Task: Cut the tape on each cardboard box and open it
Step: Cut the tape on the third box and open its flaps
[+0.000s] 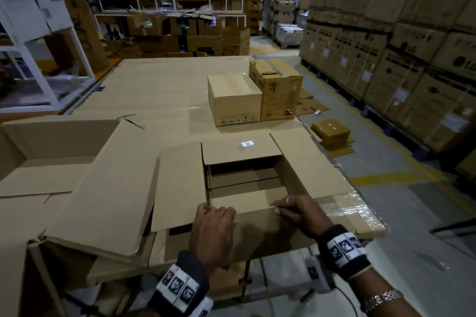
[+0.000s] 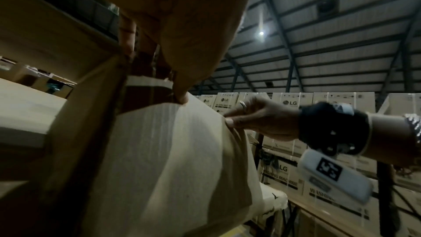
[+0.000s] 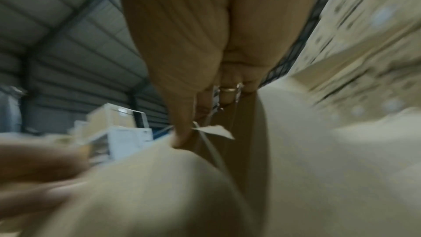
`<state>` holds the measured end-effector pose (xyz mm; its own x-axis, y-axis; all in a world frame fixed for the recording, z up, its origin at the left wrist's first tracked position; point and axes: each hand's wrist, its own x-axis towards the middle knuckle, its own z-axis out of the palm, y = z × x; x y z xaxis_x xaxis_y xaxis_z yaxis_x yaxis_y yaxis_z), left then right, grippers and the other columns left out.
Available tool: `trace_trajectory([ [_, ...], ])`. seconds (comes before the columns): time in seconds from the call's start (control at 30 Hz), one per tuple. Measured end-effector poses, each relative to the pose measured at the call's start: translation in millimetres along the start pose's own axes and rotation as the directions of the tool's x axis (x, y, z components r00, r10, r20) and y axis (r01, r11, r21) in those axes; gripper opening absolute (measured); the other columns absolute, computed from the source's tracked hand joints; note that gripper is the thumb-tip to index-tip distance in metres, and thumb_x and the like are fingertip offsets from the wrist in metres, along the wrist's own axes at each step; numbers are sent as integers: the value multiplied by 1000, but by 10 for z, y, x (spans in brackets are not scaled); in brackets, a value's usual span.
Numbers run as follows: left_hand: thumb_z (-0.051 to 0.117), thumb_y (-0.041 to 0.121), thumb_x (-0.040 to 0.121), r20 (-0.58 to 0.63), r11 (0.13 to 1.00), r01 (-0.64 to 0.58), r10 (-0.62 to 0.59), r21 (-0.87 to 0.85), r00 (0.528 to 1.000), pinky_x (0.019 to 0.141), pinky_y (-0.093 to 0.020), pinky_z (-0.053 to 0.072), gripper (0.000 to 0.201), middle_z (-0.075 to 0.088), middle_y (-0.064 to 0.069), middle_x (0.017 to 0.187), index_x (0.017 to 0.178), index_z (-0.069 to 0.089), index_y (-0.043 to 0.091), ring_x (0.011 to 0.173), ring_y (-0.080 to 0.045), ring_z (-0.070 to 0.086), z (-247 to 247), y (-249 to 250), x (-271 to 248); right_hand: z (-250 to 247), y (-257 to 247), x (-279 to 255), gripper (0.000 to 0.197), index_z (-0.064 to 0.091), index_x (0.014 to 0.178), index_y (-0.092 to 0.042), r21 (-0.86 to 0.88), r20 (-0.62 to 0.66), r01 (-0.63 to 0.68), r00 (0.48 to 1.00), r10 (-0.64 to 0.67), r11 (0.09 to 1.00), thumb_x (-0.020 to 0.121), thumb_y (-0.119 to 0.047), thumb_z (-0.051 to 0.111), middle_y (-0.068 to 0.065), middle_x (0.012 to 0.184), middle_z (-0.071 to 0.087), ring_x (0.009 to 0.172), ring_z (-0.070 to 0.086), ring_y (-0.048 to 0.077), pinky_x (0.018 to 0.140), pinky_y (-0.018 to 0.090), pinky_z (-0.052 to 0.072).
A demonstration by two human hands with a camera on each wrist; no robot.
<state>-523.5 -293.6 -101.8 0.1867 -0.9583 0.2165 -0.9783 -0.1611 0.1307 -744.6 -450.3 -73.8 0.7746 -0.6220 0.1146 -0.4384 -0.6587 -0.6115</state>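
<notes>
Both hands are on the near flap (image 1: 257,221) of the open box (image 1: 244,180) sitting at the front edge of the table (image 1: 159,90). The left hand (image 1: 213,234) has its fingers curled over the flap's edge, and the right hand (image 1: 300,211) pinches it, thumb underneath. Two more boxes (image 1: 255,95) sit side by side further back, flaps down.

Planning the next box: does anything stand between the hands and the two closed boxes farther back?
Only the open box, whose near flap both the left hand and right hand grip, sits before the closed boxes.
</notes>
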Motion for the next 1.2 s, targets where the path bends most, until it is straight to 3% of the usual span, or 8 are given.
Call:
trace_trajectory([
  [0.13, 65, 38, 91, -42, 993, 36, -41, -117, 998, 95, -33, 35, 8, 63, 15, 90, 95, 57, 36, 84, -11, 59, -14, -165, -71, -90, 170, -131, 17, 76, 109, -26, -21, -68, -10, 998, 9, 1000, 98, -25, 63, -18, 94, 71, 89, 64, -5, 80, 14, 47],
  [0.23, 67, 29, 91, -121, 978, 34, -59, -204, 991, 90, -33, 41, 11, 65, 13, 82, 86, 59, 33, 77, -12, 58, -11, -173, -41, 27, 168, -121, 14, 77, 102, -23, -117, -190, 22, 981, -45, 993, 97, -25, 63, -10, 88, 71, 81, 61, 4, 76, 21, 45],
  [0.37, 69, 25, 90, -170, 960, 52, -102, -277, 980, 87, -30, 42, 16, 64, 12, 76, 80, 59, 31, 73, -11, 54, -70, -141, -1, 71, 172, -85, 13, 76, 100, -20, -155, -239, 23, 969, -60, 988, 95, -24, 65, -6, 88, 71, 79, 56, 3, 75, 11, 34],
  [0.67, 56, 45, 96, -48, 952, 52, -69, -300, 996, 95, -30, 39, 15, 64, 18, 91, 93, 66, 34, 95, -8, 46, -51, -299, 41, -30, 128, -120, 13, 77, 103, -27, 10, -111, -55, 992, 56, 998, 96, -24, 66, -17, 88, 71, 88, 66, -2, 75, 10, 47],
  [0.8, 68, 41, 89, -11, 903, -30, 28, -429, 1000, 87, -26, 44, 17, 69, 19, 99, 103, 72, 34, 96, -5, 53, -196, -437, 94, -261, -12, -75, 14, 76, 106, -31, 4, 14, -78, 997, 78, 997, 94, -31, 70, -20, 94, 71, 90, 66, -4, 77, 19, 51],
  [0.93, 73, 41, 83, -85, 868, -61, 21, -493, 996, 83, -24, 50, 25, 68, 17, 104, 106, 71, 32, 94, -4, 62, -451, -577, 233, -587, -325, 128, 13, 76, 103, -26, -1, 82, -15, 997, 15, 1000, 91, -32, 73, -12, 100, 72, 91, 68, 3, 80, 32, 59],
  [1.07, 76, 35, 84, -153, 866, -87, 12, -493, 988, 88, -27, 50, 27, 70, 13, 108, 110, 72, 27, 99, -6, 63, -793, -639, 535, -969, -853, 453, 21, 74, 112, -26, -26, 99, 127, 987, -124, 992, 92, -29, 73, -15, 110, 70, 101, 65, -1, 83, 14, 52],
  [1.2, 75, 39, 85, -33, 911, 10, -26, -413, 999, 84, -29, 51, 28, 71, 10, 105, 110, 72, 26, 94, -10, 63, -935, -674, 918, -1062, -1090, 928, 27, 73, 118, -28, -75, 142, 156, 979, -144, 985, 92, -36, 72, -19, 117, 69, 106, 63, -4, 87, 11, 50],
])
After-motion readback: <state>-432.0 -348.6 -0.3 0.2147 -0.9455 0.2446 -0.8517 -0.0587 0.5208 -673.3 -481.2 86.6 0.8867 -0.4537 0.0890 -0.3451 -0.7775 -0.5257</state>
